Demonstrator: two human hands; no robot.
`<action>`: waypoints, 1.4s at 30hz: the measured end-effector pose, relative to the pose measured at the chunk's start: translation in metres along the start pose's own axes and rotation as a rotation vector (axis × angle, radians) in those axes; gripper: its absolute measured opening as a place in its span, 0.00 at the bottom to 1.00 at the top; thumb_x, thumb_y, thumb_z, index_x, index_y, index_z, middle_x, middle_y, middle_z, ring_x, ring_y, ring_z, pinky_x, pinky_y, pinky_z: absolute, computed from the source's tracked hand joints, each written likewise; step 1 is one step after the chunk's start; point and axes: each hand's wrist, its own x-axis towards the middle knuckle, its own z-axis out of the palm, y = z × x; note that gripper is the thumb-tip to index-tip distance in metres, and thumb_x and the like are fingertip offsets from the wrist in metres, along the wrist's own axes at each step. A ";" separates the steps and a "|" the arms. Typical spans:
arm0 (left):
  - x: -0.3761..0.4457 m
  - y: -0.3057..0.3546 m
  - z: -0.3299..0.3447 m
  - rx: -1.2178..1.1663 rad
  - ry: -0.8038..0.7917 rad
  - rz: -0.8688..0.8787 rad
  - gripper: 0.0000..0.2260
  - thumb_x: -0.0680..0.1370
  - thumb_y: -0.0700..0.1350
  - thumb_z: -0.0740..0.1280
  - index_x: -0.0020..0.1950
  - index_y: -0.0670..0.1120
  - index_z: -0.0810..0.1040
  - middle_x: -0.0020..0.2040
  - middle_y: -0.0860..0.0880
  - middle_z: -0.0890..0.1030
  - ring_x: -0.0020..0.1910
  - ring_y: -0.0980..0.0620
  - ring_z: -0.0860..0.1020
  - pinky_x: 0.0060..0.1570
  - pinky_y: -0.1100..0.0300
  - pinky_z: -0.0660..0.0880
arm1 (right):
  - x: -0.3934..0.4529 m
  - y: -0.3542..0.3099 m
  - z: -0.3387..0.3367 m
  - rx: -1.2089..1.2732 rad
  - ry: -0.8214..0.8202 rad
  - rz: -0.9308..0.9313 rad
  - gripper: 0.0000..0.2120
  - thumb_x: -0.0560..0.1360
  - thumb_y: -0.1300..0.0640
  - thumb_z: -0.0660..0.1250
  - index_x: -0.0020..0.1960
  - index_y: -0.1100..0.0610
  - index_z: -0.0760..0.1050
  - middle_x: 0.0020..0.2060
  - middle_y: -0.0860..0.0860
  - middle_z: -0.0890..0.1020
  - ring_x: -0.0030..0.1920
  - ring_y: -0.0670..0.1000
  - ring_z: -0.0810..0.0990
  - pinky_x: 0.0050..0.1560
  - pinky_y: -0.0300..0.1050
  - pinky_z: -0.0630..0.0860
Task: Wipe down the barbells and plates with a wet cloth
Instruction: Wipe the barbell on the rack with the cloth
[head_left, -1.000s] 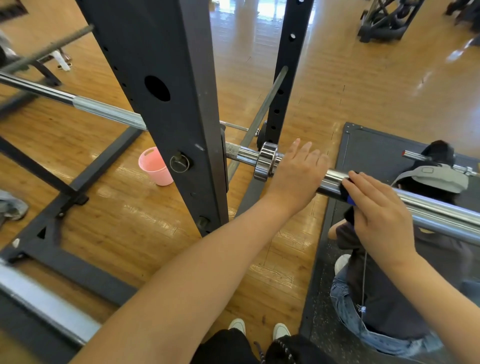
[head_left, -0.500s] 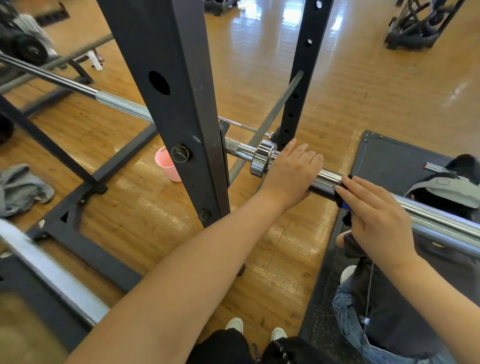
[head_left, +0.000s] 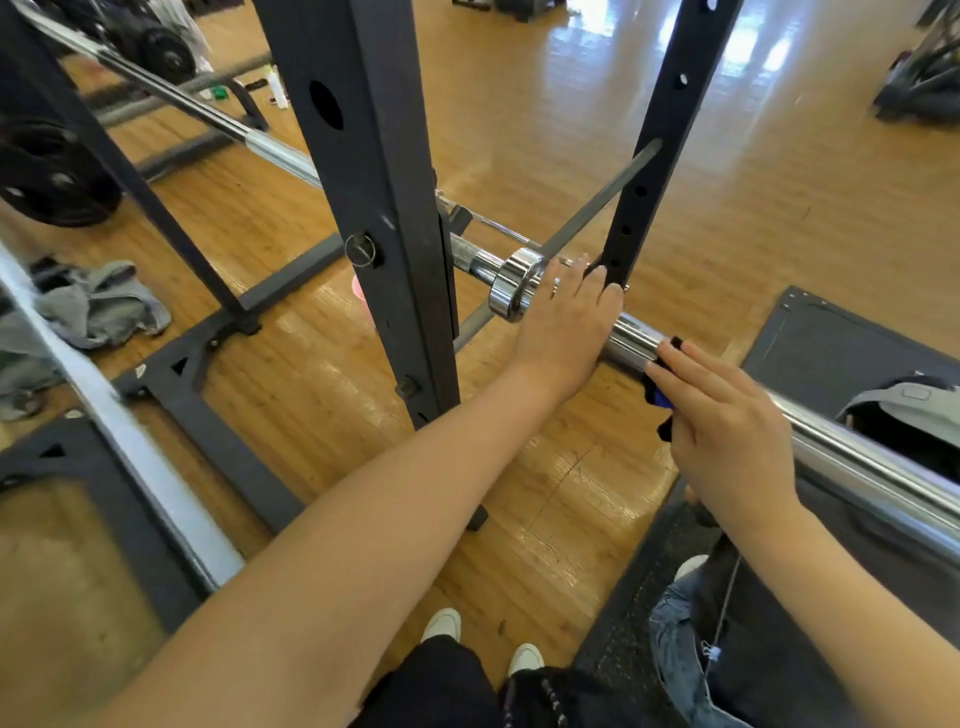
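Your right hand (head_left: 727, 436) presses a dark cloth (head_left: 657, 397) against the chrome barbell sleeve (head_left: 857, 462), which runs from upper left to lower right, while your left hand (head_left: 563, 322) drapes over it just beside the collar (head_left: 511, 286), fingers relaxed.

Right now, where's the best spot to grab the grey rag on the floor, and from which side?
Pinch the grey rag at its raised, crumpled middle, coming straight down from above. It lies heaped on the wood floor beside the rack's base bar, so edges sit flat while folds stand up.
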 end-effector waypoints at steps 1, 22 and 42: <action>-0.001 0.002 -0.001 0.009 -0.012 -0.020 0.20 0.77 0.36 0.62 0.69 0.42 0.67 0.73 0.41 0.65 0.75 0.42 0.56 0.73 0.46 0.49 | -0.002 0.002 -0.001 0.004 0.002 -0.007 0.23 0.58 0.79 0.71 0.52 0.68 0.80 0.51 0.64 0.82 0.54 0.66 0.80 0.55 0.65 0.73; -0.015 0.019 -0.005 0.039 -0.117 -0.080 0.30 0.79 0.43 0.61 0.76 0.40 0.52 0.77 0.42 0.52 0.77 0.43 0.46 0.73 0.48 0.43 | -0.005 0.005 -0.004 0.030 -0.039 0.009 0.22 0.63 0.77 0.71 0.56 0.67 0.79 0.55 0.63 0.80 0.58 0.65 0.78 0.60 0.60 0.71; -0.009 0.061 0.002 -0.101 0.097 -0.082 0.19 0.65 0.38 0.76 0.55 0.40 0.78 0.60 0.42 0.78 0.65 0.42 0.73 0.68 0.45 0.61 | -0.022 0.030 -0.036 0.109 -0.118 0.102 0.21 0.63 0.76 0.72 0.55 0.68 0.79 0.54 0.63 0.81 0.56 0.65 0.79 0.59 0.57 0.70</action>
